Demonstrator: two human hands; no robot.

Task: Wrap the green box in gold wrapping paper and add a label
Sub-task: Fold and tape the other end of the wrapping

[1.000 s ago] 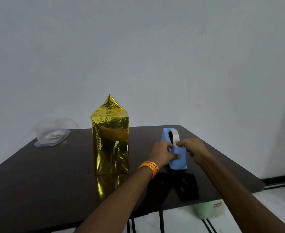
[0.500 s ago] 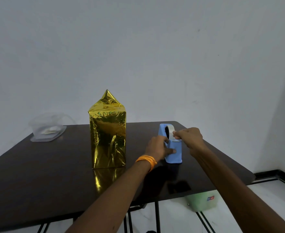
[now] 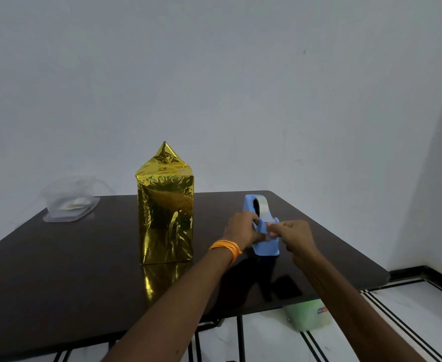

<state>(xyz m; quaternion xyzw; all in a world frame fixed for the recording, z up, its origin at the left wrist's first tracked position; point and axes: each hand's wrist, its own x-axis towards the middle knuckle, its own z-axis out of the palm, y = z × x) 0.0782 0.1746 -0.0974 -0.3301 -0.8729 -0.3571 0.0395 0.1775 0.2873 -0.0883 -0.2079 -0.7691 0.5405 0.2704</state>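
Pulling tape for the gold-wrapped box (image 3: 165,218)
The left hand (image 3: 240,229) grips the tape dispenser (image 3: 265,246) to steady it; the right hand (image 3: 297,235) pinches the tape end in its fingers (image 3: 280,227). The box stands upright on the desk (image 3: 58,270), left of the dispenser.

One wide-angle camera, worn on the person's head, looked forward and somewhat down across a dark, glossy brown table (image 3: 58,296) from over its near edge. It faced a plain pale grey wall (image 3: 214,74), which filled the upper half. The view sat close: both forearms ran in from the bottom, and the left hand (image 3: 240,228) and right hand (image 3: 297,235) met at a blue plastic tape dispenser (image 3: 265,246) and its clear tape (image 3: 263,206) toward the table's right edge. White striped floor tiles (image 3: 410,322) showed beyond the near right corner.
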